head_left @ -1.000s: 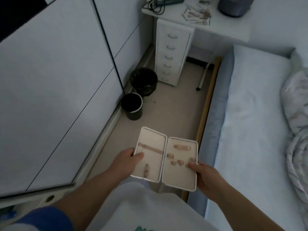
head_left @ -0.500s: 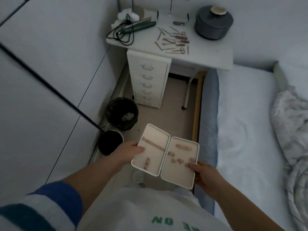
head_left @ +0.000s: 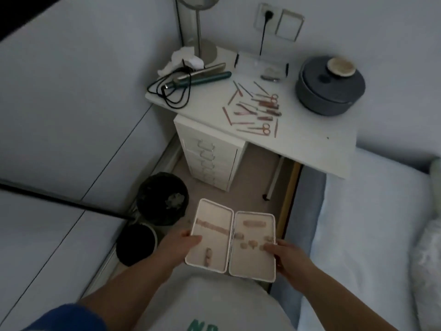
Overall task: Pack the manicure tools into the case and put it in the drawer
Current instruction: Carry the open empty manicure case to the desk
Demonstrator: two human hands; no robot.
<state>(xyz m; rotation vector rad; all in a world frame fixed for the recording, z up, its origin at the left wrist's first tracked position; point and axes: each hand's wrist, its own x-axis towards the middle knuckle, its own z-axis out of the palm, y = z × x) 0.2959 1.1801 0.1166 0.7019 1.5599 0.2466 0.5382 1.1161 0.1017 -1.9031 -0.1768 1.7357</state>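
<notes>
I hold a white manicure case (head_left: 250,263) open flat in front of my body, its pink lining and elastic loops showing with no tools in them. My left hand (head_left: 177,247) grips the left half's edge, thumb on the lining. My right hand (head_left: 290,255) grips the right half the same way. Several rose-gold manicure tools (head_left: 256,111), scissors among them, lie scattered on the white table top (head_left: 310,144) ahead. Below its left end stands a white drawer unit (head_left: 210,158) with several shut drawers.
A hair straightener (head_left: 202,77) with a coiled cable, a grey round lidded pot (head_left: 330,86) and a mirror stand (head_left: 198,27) share the table. Two black bins (head_left: 162,197) stand on the floor by the white wardrobe. A bed (head_left: 358,235) runs along the right.
The view has tilted up and closed in on the table, which now shows in full with the tools. Both hands keep the same hold on the open case.
</notes>
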